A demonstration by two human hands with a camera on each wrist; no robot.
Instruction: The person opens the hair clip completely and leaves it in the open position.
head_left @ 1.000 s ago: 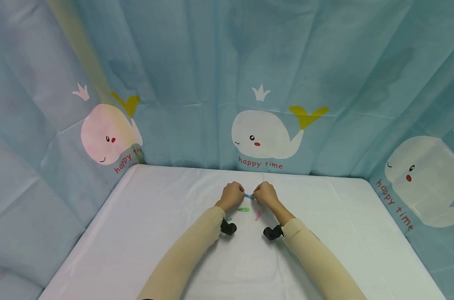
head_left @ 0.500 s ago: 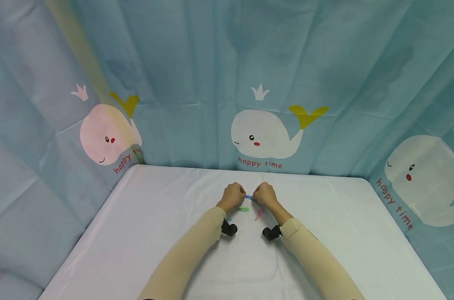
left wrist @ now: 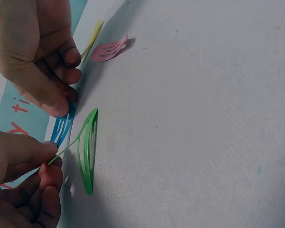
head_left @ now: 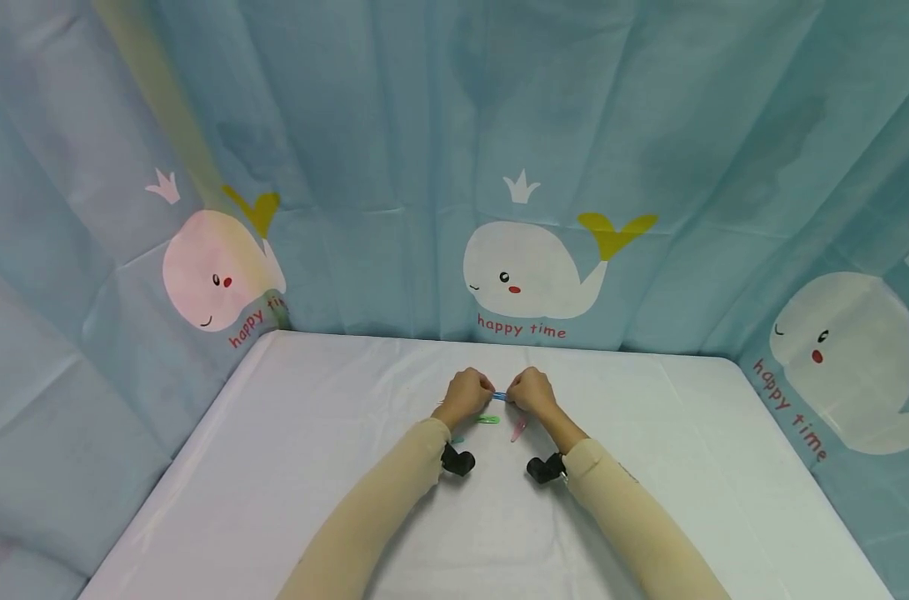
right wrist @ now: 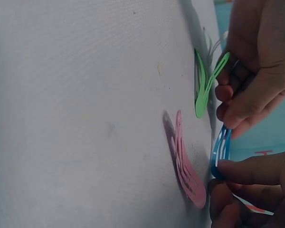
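Note:
A blue snap hair clip (head_left: 500, 397) is held between both hands near the far side of the table. My left hand (head_left: 466, 394) pinches one end between thumb and fingers, and my right hand (head_left: 531, 390) pinches the other end. In the right wrist view the slotted body of the blue clip (right wrist: 221, 148) shows between the fingertips. A green snap clip (left wrist: 89, 152), its two parts spread apart, lies on the table just in front of the left hand. A pink snap clip (right wrist: 186, 166), also sprung apart, is near the right hand.
Near the left wrist a teal clip (head_left: 458, 439) lies partly hidden. Beyond the right hand a yellow clip (left wrist: 91, 40) shows in the left wrist view. A white cloth covers the table (head_left: 274, 467); a blue whale-print curtain (head_left: 394, 250) stands along its far edge.
Both hands keep their pinch on the blue clip and stay nearly in place. My left hand has shifted slightly right, and the clip's visible face has turned a little.

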